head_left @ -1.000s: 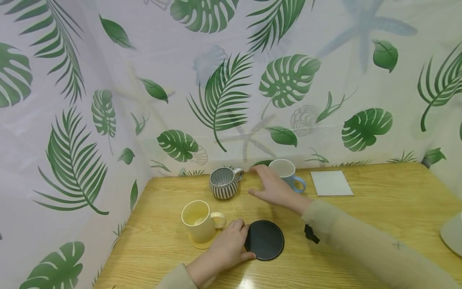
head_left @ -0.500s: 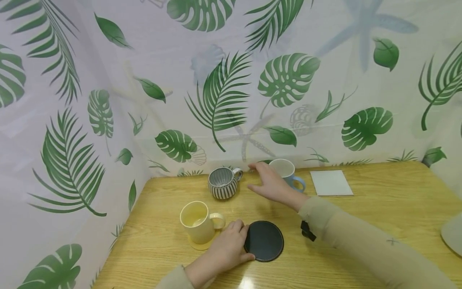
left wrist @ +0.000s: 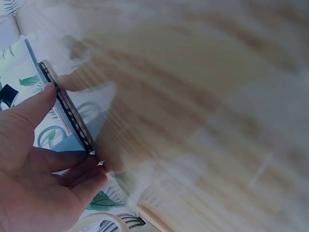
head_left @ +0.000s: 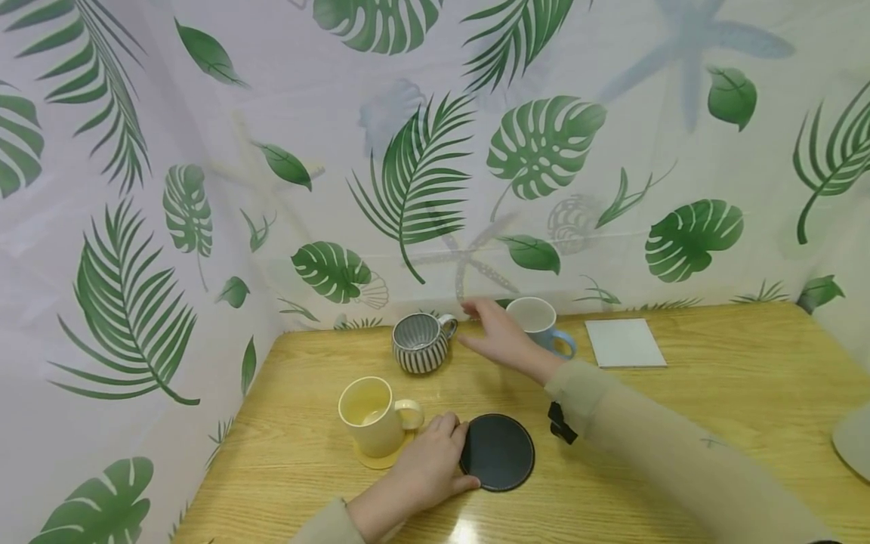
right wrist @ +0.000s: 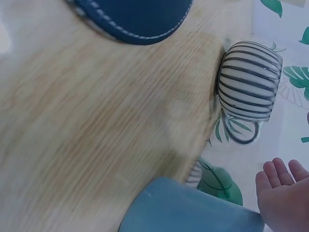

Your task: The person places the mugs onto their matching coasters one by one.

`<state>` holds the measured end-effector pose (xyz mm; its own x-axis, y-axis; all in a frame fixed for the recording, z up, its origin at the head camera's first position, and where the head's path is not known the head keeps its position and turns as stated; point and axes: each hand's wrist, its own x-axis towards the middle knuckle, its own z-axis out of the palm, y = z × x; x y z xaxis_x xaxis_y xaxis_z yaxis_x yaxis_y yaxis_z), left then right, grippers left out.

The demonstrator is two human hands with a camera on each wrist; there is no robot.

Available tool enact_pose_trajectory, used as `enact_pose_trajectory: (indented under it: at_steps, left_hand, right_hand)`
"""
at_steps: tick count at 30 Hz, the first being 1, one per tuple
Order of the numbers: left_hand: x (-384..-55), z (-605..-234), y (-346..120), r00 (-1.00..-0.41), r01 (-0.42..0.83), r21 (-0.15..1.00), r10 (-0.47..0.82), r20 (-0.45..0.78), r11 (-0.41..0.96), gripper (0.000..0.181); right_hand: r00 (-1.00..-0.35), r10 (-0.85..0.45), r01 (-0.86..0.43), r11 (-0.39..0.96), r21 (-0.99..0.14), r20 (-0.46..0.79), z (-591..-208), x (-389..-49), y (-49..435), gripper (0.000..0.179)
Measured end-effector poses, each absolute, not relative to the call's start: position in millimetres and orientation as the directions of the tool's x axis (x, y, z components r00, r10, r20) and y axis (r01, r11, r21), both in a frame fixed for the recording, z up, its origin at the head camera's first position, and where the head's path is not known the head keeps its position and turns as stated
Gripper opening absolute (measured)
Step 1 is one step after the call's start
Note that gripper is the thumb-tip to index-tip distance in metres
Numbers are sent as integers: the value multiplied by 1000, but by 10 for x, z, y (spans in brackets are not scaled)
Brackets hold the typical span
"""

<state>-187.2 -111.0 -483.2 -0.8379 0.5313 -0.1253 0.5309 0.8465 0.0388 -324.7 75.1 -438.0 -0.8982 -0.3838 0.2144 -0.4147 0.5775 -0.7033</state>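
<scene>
A round black coaster (head_left: 498, 453) with a stitched edge lies on the table. My left hand (head_left: 430, 462) grips its left edge, thumb at the near side and fingers at the far side, as the left wrist view also shows. Above the table my right hand (head_left: 499, 338) reaches out with its fingers extended and nothing in them. Its fingertips are right by the handle of a grey-and-white striped mug (head_left: 421, 349). Partly behind that hand stands a mug (head_left: 532, 316) with a blue handle; its blue side (right wrist: 188, 208) shows large in the right wrist view.
A yellow mug (head_left: 381, 427) stands on a yellow coaster (head_left: 374, 459) beside my left hand. Back right lies a white square coaster (head_left: 625, 344). A pale rounded object (head_left: 853, 442) sits at the right edge. Leaf-printed cloth (head_left: 435, 189) hangs behind the wooden table (head_left: 734, 385).
My right hand has shifted a little to the left, closer to the striped mug's handle. The left hand stays on the black coaster, and the mugs have not moved.
</scene>
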Motion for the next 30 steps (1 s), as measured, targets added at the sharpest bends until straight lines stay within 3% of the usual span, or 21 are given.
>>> enact_pose_trajectory:
  at_steps: [14,30]
  left_hand:
    - [-1857,-4824,-1105,-840,527,46,529,-123,848,85]
    - [-1846,-4803,-1103,-839,528,46,529,-127,848,86]
  right_hand:
    - [-942,-321,-238,430,-871,99,-4515,-3422,581,57]
    - [-957,-285,-163,400,-902,47,-4647,-3625,559,54]
